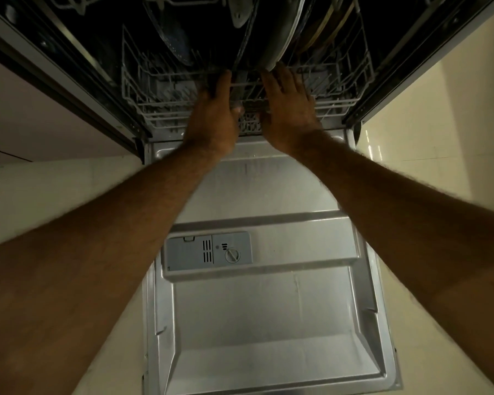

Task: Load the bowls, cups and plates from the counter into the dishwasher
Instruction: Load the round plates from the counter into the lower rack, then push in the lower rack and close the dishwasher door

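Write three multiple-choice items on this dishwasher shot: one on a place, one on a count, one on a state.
1. Where does the detergent dispenser sit?
A) on the floor
B) on the door, on its inner face
C) on a plate

2. How many hands are at the front rim of the lower rack?
A) none
B) one
C) two

3. How does the door stand?
A) shut
B) folded down, open
C) taken off its hinges

Answers:
1 B, the grey box is set into the steel inner panel.
2 C, the left hand and the right hand both reach the rim.
3 B, its inner face lies turned up beneath the arms.
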Available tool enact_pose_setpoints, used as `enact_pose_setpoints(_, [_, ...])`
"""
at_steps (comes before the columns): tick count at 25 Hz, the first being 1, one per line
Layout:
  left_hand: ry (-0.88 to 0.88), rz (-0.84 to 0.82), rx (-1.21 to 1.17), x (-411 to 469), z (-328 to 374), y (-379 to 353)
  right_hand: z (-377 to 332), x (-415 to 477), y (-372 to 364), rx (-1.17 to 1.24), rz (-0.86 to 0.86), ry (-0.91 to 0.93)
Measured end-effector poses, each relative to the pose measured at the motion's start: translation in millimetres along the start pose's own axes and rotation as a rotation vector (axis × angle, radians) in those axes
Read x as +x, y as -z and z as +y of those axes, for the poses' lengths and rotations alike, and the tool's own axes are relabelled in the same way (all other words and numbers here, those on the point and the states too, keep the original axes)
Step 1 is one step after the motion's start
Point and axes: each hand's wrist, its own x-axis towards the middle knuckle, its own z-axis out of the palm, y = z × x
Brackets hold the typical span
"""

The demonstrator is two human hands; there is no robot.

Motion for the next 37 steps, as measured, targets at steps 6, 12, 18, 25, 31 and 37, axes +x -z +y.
enact_pose_setpoints(6, [-0.128, -0.014, 0.158, -100, -11, -19, -14, -101, -3, 0.008, -0.045, -0.026])
enact_pose_setpoints(12, [-0.155, -0.142, 0.182, -215, -19, -27, -33, -234, -15, 0.046, -0.193, -0.059])
enact_pose_setpoints(18, [-0.085, -0.28, 0.223, -341, -34, -60, -44, -359, -31, 0.023, -0.309, -0.096])
enact_pose_setpoints(25, [0.009, -0.278, 0.189, -502, -44, -132, -45, -510, -67, 0.168, -0.386, -0.205])
enact_pose_setpoints(31, [1.033, -0.049, -0.918, -564, -34, -179, -56, -583, -115, 1.219, -0.13, -1.371])
enact_pose_setpoints(37, [1.465, 0.294, -1.881, -545, -56, -219, -54, -578, -162, 1.986, 0.269, -1.767])
